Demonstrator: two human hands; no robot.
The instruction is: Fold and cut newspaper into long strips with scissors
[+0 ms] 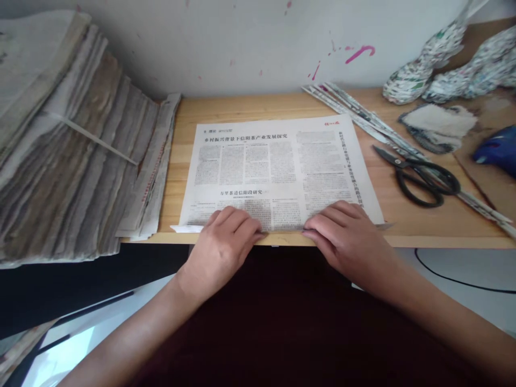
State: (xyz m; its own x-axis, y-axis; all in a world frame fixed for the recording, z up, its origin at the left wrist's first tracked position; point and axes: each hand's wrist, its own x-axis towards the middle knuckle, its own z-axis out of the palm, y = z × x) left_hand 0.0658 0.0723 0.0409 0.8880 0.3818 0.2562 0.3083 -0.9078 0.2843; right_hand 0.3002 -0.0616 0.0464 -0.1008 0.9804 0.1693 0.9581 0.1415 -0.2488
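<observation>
A printed newspaper sheet lies flat on the wooden table, its near edge turned up in a narrow fold along the table's front edge. My left hand grips that folded edge left of the middle, fingers curled over it and thumb underneath. Right of the middle, my right hand pinches the same edge in a like way. A short stretch of the fold shows between the two hands, and its ends stick out past the sheet's sides. The parts of the fold under my fingers are hidden.
A tall stack of old newspapers bound with a strap stands at the left. Black-handled scissors rest on long paper strips at the right. Behind them are twisted paper bundles, a cloth and a blue object.
</observation>
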